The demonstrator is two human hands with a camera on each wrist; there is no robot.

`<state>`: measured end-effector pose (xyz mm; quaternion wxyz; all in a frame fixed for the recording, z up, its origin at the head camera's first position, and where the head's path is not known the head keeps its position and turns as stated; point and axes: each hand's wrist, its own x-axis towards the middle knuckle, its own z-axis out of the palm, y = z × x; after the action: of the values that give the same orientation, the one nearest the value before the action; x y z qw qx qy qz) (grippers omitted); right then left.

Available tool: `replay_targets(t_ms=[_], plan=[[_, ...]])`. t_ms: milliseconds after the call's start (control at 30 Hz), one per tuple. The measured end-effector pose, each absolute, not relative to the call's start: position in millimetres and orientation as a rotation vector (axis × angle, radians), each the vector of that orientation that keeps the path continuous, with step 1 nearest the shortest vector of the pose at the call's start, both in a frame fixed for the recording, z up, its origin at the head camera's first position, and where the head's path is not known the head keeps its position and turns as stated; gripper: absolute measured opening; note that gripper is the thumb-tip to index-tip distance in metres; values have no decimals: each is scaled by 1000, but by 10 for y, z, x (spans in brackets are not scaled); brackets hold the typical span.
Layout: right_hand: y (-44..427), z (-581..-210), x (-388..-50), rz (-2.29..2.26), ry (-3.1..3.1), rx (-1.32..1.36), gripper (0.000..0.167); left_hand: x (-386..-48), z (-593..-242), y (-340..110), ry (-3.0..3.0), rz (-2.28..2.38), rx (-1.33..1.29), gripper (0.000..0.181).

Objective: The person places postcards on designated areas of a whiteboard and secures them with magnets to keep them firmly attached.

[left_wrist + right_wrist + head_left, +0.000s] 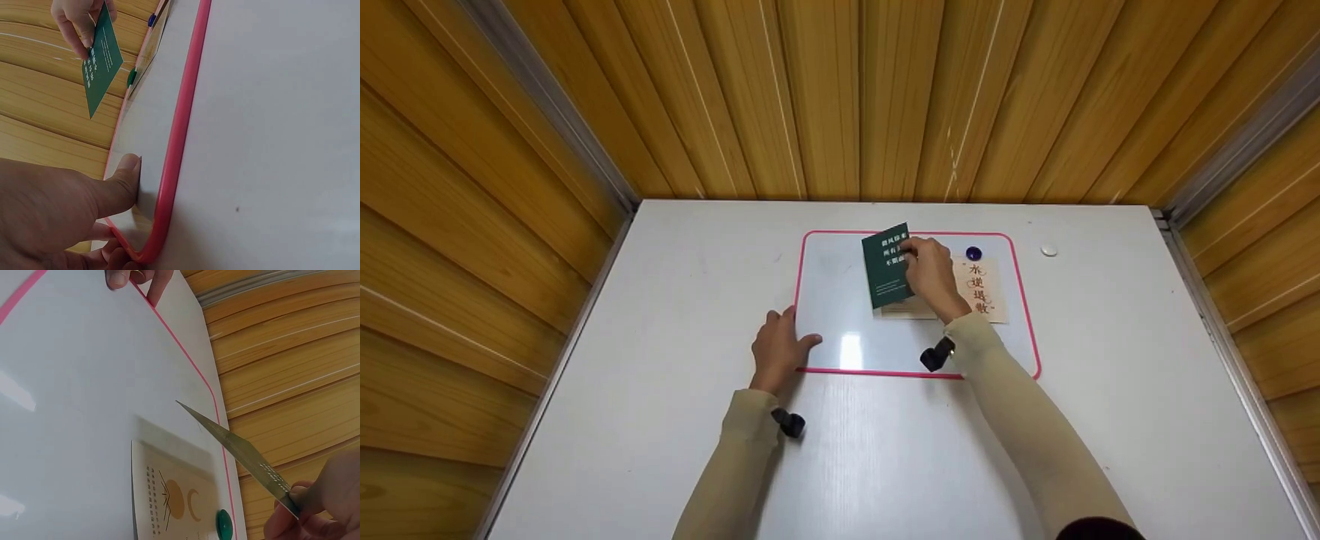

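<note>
A whiteboard [840,300] with a pink rim lies on the table. At its left edge, my left hand [779,351] grips the rim, thumb over the face and fingers at the outer side. Above the board, my right hand [934,276] pinches a dark green card [887,266] with white lettering. The card is tilted and raised off the board. Beneath it are a beige card [174,495] with a moon drawing, partly hidden, and another beige card [981,291] with red-brown characters. A green magnet [224,524] sits on the first; a purple magnet [974,253] on the second.
A round white piece [1048,250] lies on the white table [660,300], right of the board. Wood-patterned panels [825,97] rise behind the table and on both sides. Small black cameras are strapped to both wrists.
</note>
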<state>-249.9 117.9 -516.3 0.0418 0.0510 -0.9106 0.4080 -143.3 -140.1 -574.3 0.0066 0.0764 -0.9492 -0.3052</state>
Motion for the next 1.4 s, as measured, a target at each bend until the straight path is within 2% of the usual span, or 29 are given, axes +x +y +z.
replay_targets(t_ms=[700,1400], plan=[[765,-5317,-2588,1328,-2829,189,24,-1445,-5756,-1375,-2990,-976,293,72],[415,-5424,-2613,1404,-2842,115,25,-1459,-5740,-1366,-2995,-930,303,74]])
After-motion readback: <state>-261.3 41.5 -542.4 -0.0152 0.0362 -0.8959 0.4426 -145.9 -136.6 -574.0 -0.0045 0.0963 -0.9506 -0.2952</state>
